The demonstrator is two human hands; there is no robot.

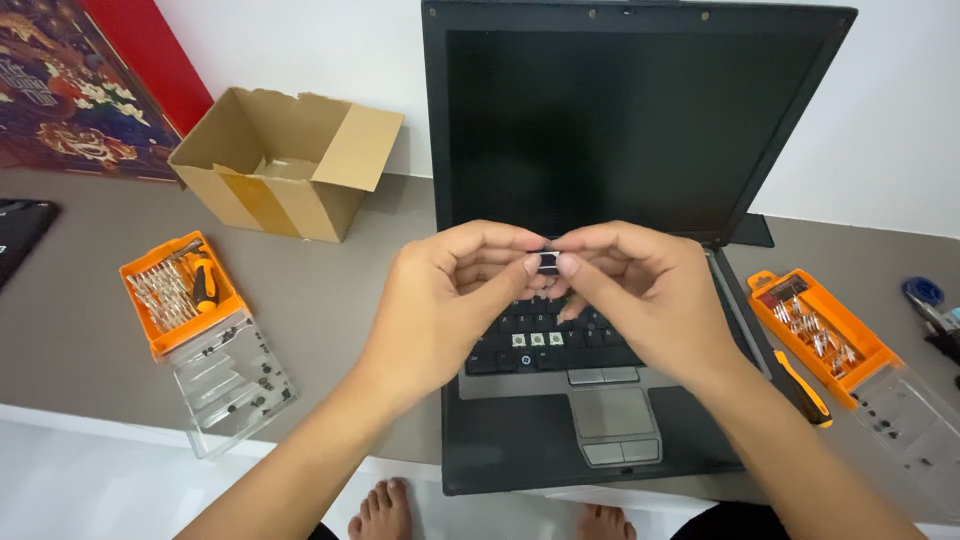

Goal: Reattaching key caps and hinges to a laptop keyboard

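Bare feet (385,510) are seen below the bench (330,300) edge. A small black keycap (548,263) is pinched between left hand (445,300) and right hand (640,295) above the laptop (600,400). Three keys are already off; the rest remain seated.

Your left hand (440,300) and right hand (640,290) pinch a small black keycap (548,263) above the open laptop (600,250) on the counter (330,290).
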